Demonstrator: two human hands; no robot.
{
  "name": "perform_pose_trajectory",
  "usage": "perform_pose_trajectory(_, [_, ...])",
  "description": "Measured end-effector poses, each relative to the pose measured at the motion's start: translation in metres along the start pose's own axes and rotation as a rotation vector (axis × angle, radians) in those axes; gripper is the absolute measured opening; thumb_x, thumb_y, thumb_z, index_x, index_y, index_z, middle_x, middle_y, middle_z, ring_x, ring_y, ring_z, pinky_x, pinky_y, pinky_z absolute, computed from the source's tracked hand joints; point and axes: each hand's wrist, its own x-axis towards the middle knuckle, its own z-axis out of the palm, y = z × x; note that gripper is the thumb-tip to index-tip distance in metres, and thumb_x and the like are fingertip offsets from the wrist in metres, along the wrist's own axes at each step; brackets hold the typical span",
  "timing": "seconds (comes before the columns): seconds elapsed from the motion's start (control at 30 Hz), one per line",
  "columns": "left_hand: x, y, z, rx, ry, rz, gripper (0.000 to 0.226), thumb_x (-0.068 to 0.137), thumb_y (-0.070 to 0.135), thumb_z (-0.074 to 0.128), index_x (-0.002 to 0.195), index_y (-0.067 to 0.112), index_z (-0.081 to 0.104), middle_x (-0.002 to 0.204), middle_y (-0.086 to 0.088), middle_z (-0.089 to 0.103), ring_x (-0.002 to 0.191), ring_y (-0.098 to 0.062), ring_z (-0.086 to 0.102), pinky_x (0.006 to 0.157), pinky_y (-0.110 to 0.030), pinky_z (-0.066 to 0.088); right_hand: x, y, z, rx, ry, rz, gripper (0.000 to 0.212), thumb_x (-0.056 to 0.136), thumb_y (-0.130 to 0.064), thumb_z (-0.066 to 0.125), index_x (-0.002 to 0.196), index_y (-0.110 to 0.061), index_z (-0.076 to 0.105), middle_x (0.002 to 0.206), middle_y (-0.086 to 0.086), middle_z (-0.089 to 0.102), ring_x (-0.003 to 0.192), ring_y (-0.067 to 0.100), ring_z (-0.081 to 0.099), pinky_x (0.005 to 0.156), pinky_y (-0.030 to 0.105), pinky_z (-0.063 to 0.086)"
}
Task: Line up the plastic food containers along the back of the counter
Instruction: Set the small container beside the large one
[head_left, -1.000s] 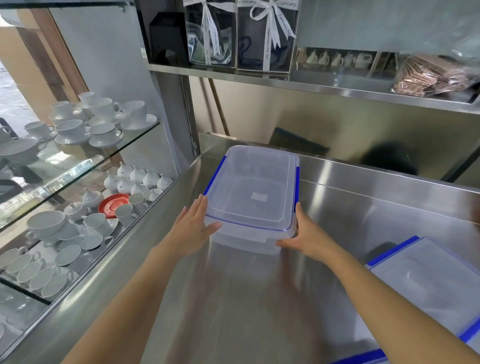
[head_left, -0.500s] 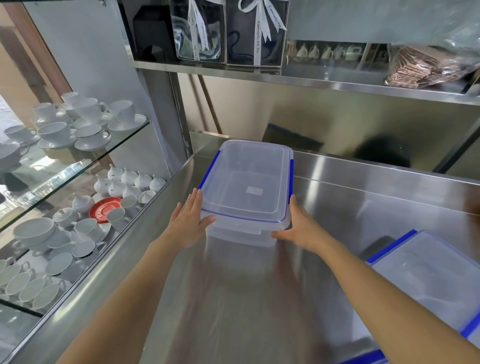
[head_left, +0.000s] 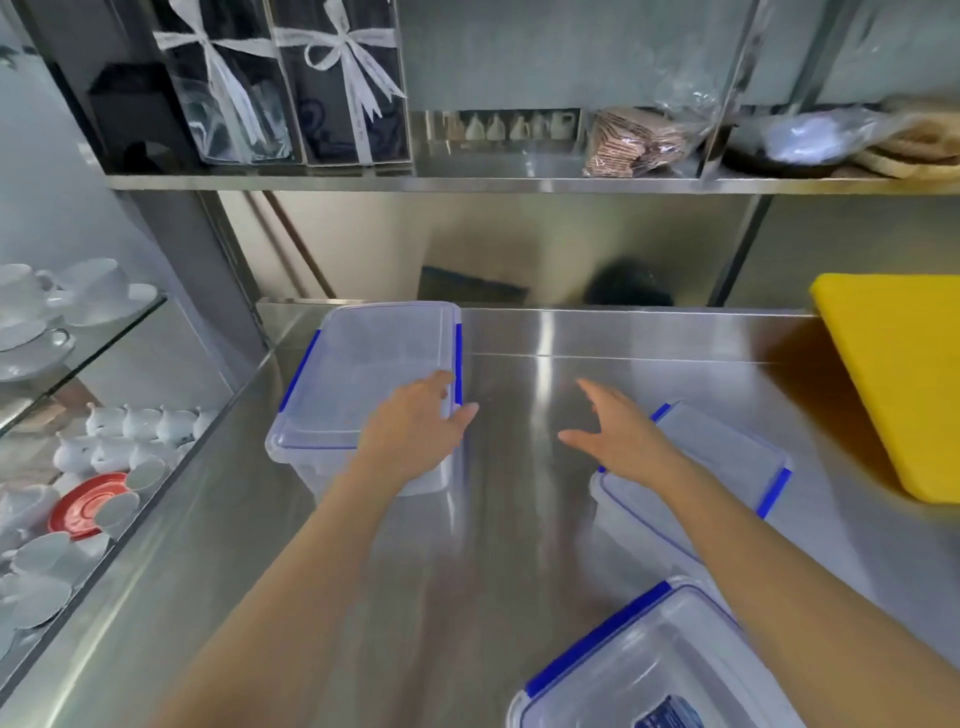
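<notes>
Three clear plastic containers sit on my steel counter. The far container, rectangular with blue side clips, lies against the back left corner, its left edge near the counter's rim. My left hand lies flat over its near right corner, fingers spread, clasping nothing. My right hand hovers with splayed fingers, empty, above bare brushed metal beside the middle container. The near container is cut off by the frame. A yellow board bounds the right.
</notes>
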Motion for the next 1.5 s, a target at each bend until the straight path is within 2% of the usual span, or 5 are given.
perform_pose_trajectory(0.27, [0.004, 0.068, 0.105, -0.225, -0.27, 0.148, 0.081, 0.086, 0.049, 0.053, 0.149, 0.021, 0.01, 0.161, -0.002, 0.005, 0.147, -0.022, 0.007, 0.118, -0.042, 0.014, -0.051, 0.086, -0.011, 0.119, 0.423, 0.456, 0.096, 0.083, -0.048, 0.062, 0.15, -0.012, 0.004, 0.158, 0.019, 0.007, 0.145, 0.034, 0.013, 0.113, 0.049, 0.02])
perform_pose_trajectory(0.53, [0.012, 0.088, 0.159, -0.228, -0.416, -0.034, 0.091, 0.083, 0.04, 0.061, 0.149, 0.018, 0.002, 0.16, -0.008, -0.006, 0.146, -0.03, 0.004, 0.117, -0.047, 0.016, -0.058, 0.111, 0.003, 0.862, 0.361, 0.746, 0.085, 0.08, -0.032, 0.07, 0.141, -0.006, 0.017, 0.139, 0.018, 0.041, 0.12, 0.035, 0.049, 0.091, 0.041, 0.044])
perform_pose_trajectory(0.73, [0.016, 0.082, 0.162, -0.274, -0.331, -0.019, 0.039, 0.083, 0.03, 0.063, 0.112, 0.008, 0.049, 0.114, -0.015, 0.062, 0.099, -0.031, 0.059, 0.083, -0.037, 0.047, -0.039, 0.116, 0.003, 0.949, 0.406, 0.584, 0.051, 0.075, -0.002, 0.07, 0.121, -0.009, 0.047, 0.118, 0.014, 0.061, 0.097, 0.03, 0.06, 0.078, 0.038, 0.051])
perform_pose_trajectory(1.1, [0.006, 0.057, 0.161, -0.558, -0.441, 0.016, 0.09, 0.07, 0.041, 0.076, 0.141, 0.028, 0.024, 0.139, 0.014, 0.033, 0.13, -0.01, 0.037, 0.109, -0.031, 0.034, -0.038, 0.133, -0.029, 0.939, 0.02, 0.291, 0.077, 0.073, -0.02, 0.077, 0.133, -0.033, 0.03, 0.098, -0.021, 0.052, 0.087, 0.006, 0.058, 0.075, 0.029, 0.051])
perform_pose_trajectory(1.5, [0.009, 0.047, 0.16, -0.85, -0.347, 0.161, 0.076, 0.069, 0.018, 0.081, 0.129, 0.04, 0.041, 0.121, 0.018, 0.061, 0.115, -0.003, 0.058, 0.088, -0.024, 0.054, -0.022, 0.136, -0.022, 0.675, -0.225, 0.053, 0.11, 0.057, -0.008, 0.088, 0.137, -0.047, 0.022, 0.125, -0.019, 0.053, 0.117, 0.007, 0.055, 0.089, 0.03, 0.055])
